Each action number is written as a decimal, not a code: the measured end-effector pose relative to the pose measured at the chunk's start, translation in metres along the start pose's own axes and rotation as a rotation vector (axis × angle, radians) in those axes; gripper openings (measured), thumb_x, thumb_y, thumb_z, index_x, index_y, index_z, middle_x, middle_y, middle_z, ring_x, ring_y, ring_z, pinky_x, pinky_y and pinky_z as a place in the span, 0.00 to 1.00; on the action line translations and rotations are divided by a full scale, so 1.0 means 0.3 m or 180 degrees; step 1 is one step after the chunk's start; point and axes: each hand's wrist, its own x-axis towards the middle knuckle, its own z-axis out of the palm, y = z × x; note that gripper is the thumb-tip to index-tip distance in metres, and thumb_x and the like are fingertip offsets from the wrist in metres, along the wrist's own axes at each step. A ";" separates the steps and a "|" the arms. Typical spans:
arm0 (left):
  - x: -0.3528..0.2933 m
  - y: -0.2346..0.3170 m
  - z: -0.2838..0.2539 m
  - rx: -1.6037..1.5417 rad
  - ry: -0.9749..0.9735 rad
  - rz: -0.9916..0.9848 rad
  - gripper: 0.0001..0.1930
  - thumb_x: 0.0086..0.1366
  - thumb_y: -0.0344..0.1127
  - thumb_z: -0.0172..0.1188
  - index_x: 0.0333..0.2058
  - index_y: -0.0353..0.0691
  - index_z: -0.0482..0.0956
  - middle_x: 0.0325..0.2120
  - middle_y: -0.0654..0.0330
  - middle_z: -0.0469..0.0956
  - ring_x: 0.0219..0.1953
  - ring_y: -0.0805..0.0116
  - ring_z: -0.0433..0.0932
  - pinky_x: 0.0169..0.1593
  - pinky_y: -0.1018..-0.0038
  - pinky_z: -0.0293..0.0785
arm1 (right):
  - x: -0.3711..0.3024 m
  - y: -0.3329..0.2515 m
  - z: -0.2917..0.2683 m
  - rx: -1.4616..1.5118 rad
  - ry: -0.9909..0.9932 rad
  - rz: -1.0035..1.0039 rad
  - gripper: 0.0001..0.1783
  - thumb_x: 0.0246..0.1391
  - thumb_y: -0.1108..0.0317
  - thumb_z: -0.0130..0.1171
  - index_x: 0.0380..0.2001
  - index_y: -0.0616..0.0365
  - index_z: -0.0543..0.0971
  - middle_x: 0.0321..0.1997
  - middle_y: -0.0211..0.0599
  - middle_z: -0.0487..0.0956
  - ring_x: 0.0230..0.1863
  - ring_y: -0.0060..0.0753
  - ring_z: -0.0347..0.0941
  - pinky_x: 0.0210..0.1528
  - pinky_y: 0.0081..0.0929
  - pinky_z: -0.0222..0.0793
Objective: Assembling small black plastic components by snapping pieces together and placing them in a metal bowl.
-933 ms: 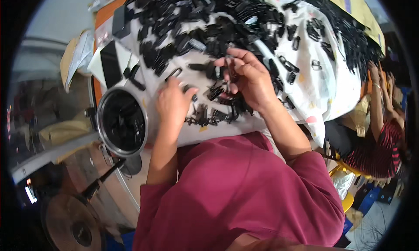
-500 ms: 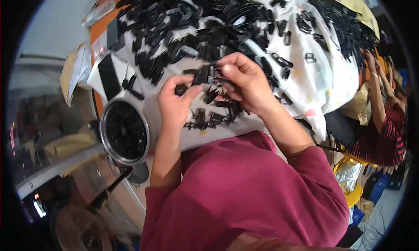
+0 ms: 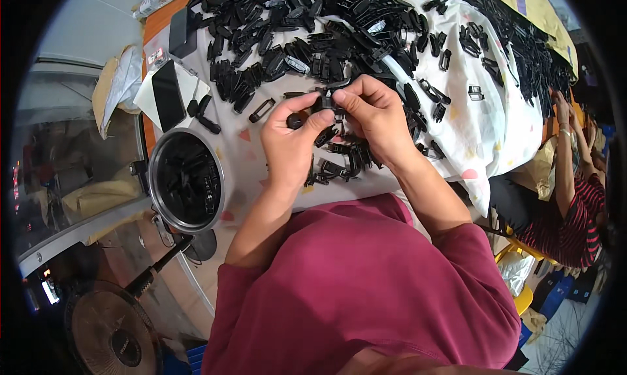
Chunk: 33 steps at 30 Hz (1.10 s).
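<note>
My left hand and right hand meet over the near part of the table. Between their fingertips is a small black plastic part, pinched from both sides; its exact shape is partly hidden by the fingers. A dark round-ended piece also shows inside the curl of my left hand. Beneath and beside the hands lies a cluster of small black plastic clip-like pieces. Left of the fingertips, a flat black oblong frame rests alone on the cloth.
A large heap of black plastic pieces covers the far table on a white patterned cloth. To the left are a metal bowl holding black parts, a phone and a fan. Another person's arm reaches in at right.
Both hands have come closer together around the black part, my left hand shifting right. The black oblong frame now shows left of the fingers. My view has shifted slightly.
</note>
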 end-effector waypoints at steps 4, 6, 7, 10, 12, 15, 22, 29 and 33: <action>0.005 -0.049 0.024 -0.0539 -0.0127 -0.0723 0.17 0.54 0.32 0.63 0.41 0.30 0.73 0.31 0.64 0.74 0.31 0.80 0.70 0.37 0.83 0.68 | 0.027 0.083 -0.005 -0.2713 0.0795 -0.2999 0.04 0.52 0.72 0.54 0.28 0.62 0.73 0.26 0.28 0.70 0.18 0.12 0.58 0.17 0.11 0.53; -0.002 -0.048 0.023 -0.0659 -0.0027 -0.0633 0.17 0.54 0.32 0.62 0.41 0.30 0.73 0.31 0.64 0.75 0.31 0.80 0.71 0.37 0.83 0.68 | 0.004 0.092 -0.019 -0.2705 0.0628 -0.2675 0.07 0.51 0.72 0.53 0.33 0.63 0.74 0.37 0.32 0.69 0.25 0.15 0.63 0.21 0.11 0.58; -0.006 -0.046 0.009 -0.0753 -0.0057 -0.0540 0.16 0.54 0.31 0.62 0.41 0.30 0.73 0.32 0.63 0.75 0.31 0.80 0.71 0.37 0.84 0.68 | -0.009 0.081 -0.021 -0.2148 0.0357 -0.2028 0.09 0.51 0.73 0.53 0.37 0.63 0.74 0.39 0.33 0.67 0.27 0.17 0.65 0.22 0.11 0.60; -0.019 -0.012 -0.008 -0.0531 -0.0055 -0.0316 0.13 0.55 0.27 0.60 0.40 0.31 0.73 0.33 0.60 0.76 0.32 0.78 0.73 0.39 0.84 0.69 | -0.045 0.053 -0.015 -0.0941 0.0044 -0.1281 0.18 0.52 0.74 0.52 0.47 0.64 0.67 0.47 0.35 0.66 0.27 0.21 0.69 0.28 0.12 0.67; -0.050 0.002 -0.008 -0.0159 -0.0528 0.0459 0.11 0.56 0.27 0.59 0.38 0.32 0.73 0.33 0.60 0.76 0.33 0.77 0.73 0.39 0.84 0.70 | -0.057 0.066 -0.068 -0.0320 -0.0795 -0.0477 0.16 0.52 0.73 0.52 0.45 0.65 0.68 0.42 0.36 0.72 0.30 0.22 0.71 0.31 0.14 0.69; -0.026 0.020 -0.054 -0.0546 -0.0879 0.0279 0.10 0.57 0.29 0.58 0.38 0.33 0.73 0.33 0.59 0.76 0.33 0.77 0.73 0.40 0.81 0.70 | -0.068 0.067 -0.070 -0.0720 -0.0912 -0.0758 0.16 0.52 0.73 0.53 0.44 0.66 0.68 0.37 0.36 0.75 0.31 0.23 0.72 0.32 0.16 0.70; 0.079 0.036 -0.263 -0.1245 0.1091 -0.0058 0.08 0.54 0.27 0.53 0.34 0.35 0.73 0.30 0.59 0.72 0.33 0.68 0.73 0.36 0.72 0.70 | -0.020 0.009 -0.131 -0.1573 -0.0294 -0.0418 0.22 0.51 0.71 0.55 0.50 0.62 0.66 0.41 0.32 0.73 0.38 0.18 0.68 0.38 0.15 0.64; 0.127 -0.055 -0.256 0.4826 0.0288 0.0992 0.10 0.49 0.35 0.60 0.32 0.42 0.77 0.33 0.58 0.74 0.32 0.57 0.74 0.37 0.66 0.71 | -0.008 0.012 -0.082 -0.2032 -0.0506 -0.0289 0.15 0.51 0.75 0.54 0.43 0.64 0.72 0.34 0.33 0.75 0.36 0.17 0.69 0.37 0.16 0.66; 0.117 -0.050 -0.249 0.4352 -0.0356 0.0254 0.11 0.48 0.37 0.62 0.31 0.40 0.79 0.32 0.59 0.76 0.31 0.57 0.75 0.35 0.67 0.70 | 0.005 0.012 -0.097 -0.2985 -0.0398 -0.0714 0.11 0.50 0.75 0.55 0.39 0.66 0.75 0.30 0.34 0.75 0.32 0.18 0.70 0.34 0.17 0.67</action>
